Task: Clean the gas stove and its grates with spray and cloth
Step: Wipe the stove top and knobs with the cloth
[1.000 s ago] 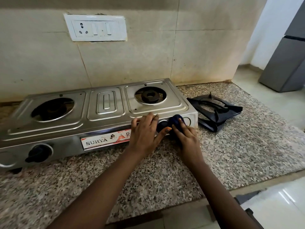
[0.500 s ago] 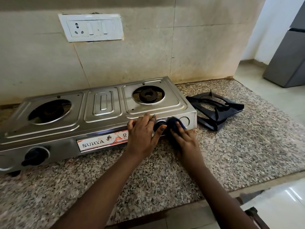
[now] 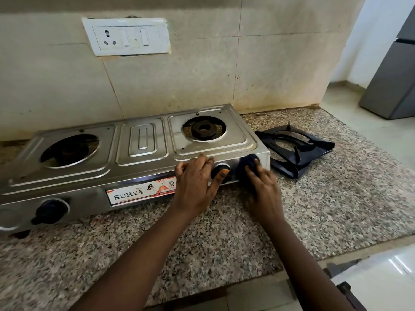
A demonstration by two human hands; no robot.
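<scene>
A steel two-burner gas stove [image 3: 139, 153] stands on the granite counter with both burners bare. My left hand [image 3: 195, 182] rests on the stove's front edge, its thumb against the right black knob [image 3: 221, 172]. My right hand [image 3: 262, 189] presses a dark blue cloth [image 3: 246, 167] against the front panel at the stove's right corner, fingers wrapped over it. Stacked black grates [image 3: 294, 151] lie on the counter just right of the stove. No spray bottle is in view.
The left knob [image 3: 50, 209] is at the stove's front left. A switch and socket plate [image 3: 128, 37] is on the tiled wall. The granite counter [image 3: 336, 209] ends at the right above the floor; a grey fridge [image 3: 390, 86] stands far right.
My right hand has slid the cloth rightward from the right knob to the stove's right front corner, uncovering the knob. My left hand has stayed on the front edge.
</scene>
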